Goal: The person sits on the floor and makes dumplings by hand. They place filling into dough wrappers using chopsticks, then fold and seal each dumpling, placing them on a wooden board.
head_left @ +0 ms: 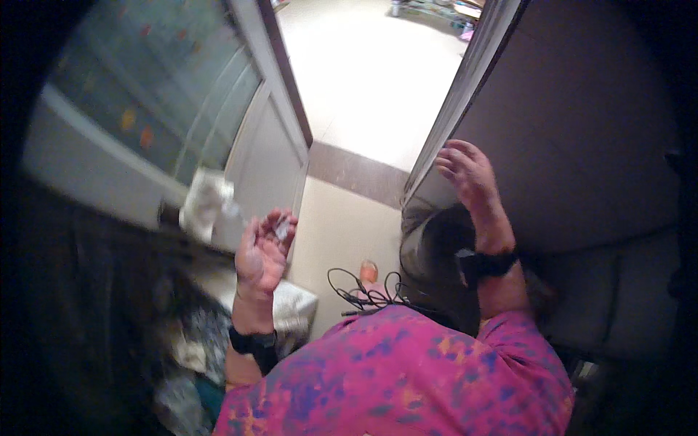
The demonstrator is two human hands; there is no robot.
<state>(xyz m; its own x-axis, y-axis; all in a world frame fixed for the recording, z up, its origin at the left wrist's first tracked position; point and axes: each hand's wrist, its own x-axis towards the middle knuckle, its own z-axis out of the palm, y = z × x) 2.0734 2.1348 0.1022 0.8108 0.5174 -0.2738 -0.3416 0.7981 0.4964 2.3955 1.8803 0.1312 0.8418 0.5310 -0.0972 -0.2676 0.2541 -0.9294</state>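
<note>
A small, pale, translucent object (pixel 281 227) is held in the left hand (pixel 263 251), raised at chest height with the palm turned up. The grip is partly closed: the fingertips are curled over the object, which is pinched near the thumb. Its shape is blurred; only a clear, glassy or plastic sheen and a light grey-white colour can be made out.

The right hand (pixel 467 171) is lifted beside the edge of a dark door (pixel 582 123). Its fingers are loosely bent and nothing is seen held in it; whether the door edge is touched cannot be told.

Black wristbands are worn on both wrists. A crumpled white cloth (pixel 206 202) hangs just left of the left hand, against a white-framed glass door (pixel 174 94). A pale tiled floor (pixel 363 80) is seen between the doors.
</note>
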